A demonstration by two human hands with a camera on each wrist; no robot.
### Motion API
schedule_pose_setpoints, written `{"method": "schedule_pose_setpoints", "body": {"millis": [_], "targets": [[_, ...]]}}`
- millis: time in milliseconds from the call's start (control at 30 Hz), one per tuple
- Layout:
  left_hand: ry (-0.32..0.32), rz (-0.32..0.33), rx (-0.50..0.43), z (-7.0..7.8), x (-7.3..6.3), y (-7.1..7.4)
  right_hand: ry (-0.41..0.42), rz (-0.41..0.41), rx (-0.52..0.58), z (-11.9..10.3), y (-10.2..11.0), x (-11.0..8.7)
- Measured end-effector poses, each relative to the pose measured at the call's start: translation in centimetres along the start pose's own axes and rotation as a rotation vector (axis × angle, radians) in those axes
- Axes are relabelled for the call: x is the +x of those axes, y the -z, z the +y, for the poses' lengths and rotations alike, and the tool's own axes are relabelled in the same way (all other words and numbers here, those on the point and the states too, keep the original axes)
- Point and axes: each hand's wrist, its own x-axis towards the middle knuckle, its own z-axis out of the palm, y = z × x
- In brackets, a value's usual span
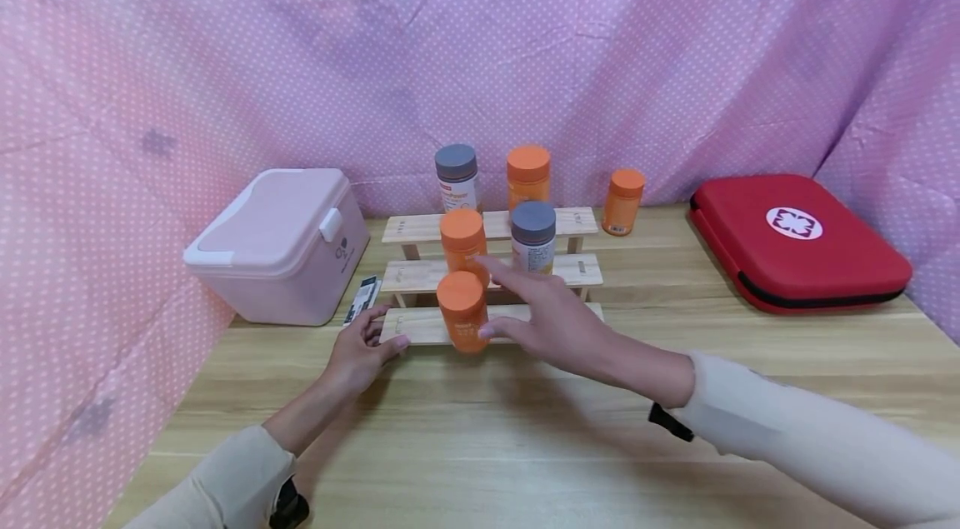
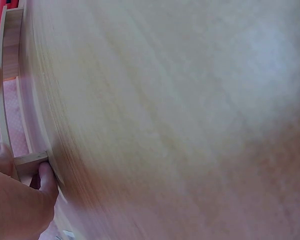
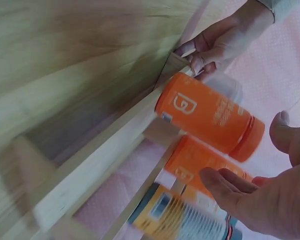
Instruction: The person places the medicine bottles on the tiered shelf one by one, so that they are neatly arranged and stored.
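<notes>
A three-step wooden rack (image 1: 420,327) stands on the table. My left hand (image 1: 356,354) grips the left end of its lowest step, with thumb and finger either side of the wood in the left wrist view. On that step stands an orange bottle (image 1: 463,321) with an orange lid. My right hand (image 1: 566,325) is just right of it, thumb and fingers spread; the right wrist view shows a gap between hand and bottle (image 3: 205,116). The middle step bears another orange bottle (image 1: 462,239) and a grey-lidded bottle (image 1: 534,242). A grey-lidded bottle (image 1: 457,183) and an orange one (image 1: 528,177) are on top.
A smaller orange bottle (image 1: 623,202) stands on the table right of the rack. Farther right lies a red zip case (image 1: 802,254) with a white emblem. At the left sit a pale pink lidded box (image 1: 285,254) and a small flat packet (image 1: 363,299). Pink dotted cloth hangs behind.
</notes>
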Motion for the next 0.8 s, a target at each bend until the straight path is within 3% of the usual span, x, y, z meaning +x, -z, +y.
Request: {"method": "schedule_pose_setpoints", "body": {"millis": [167,300,433,533,633,800], "targets": [[0.013,0.000,-0.008,0.0,0.0,0.0,0.044,0.028,0.016,1.5,1.9,-2.4],[0.015,-0.004,-0.010,0.0,0.1,0.0,0.003,0.039,-0.016,2.8,3.3,-4.4],[0.018,-0.008,-0.011,-0.1,0.2,0.0,-0.093,0.074,-0.078,4.2,5.0,-5.8],[0.010,-0.007,-0.005,0.0,0.3,0.1,-0.190,0.100,-0.102,5.2,6.5,-6.2],[0.008,-0.005,-0.005,0.0,0.3,0.1,-0.235,0.157,-0.142,6.3,8.1,-5.9],[0.010,-0.003,-0.004,-0.1,0.2,0.0,-0.191,0.263,-0.261,9.2,10.7,-4.6]]}}
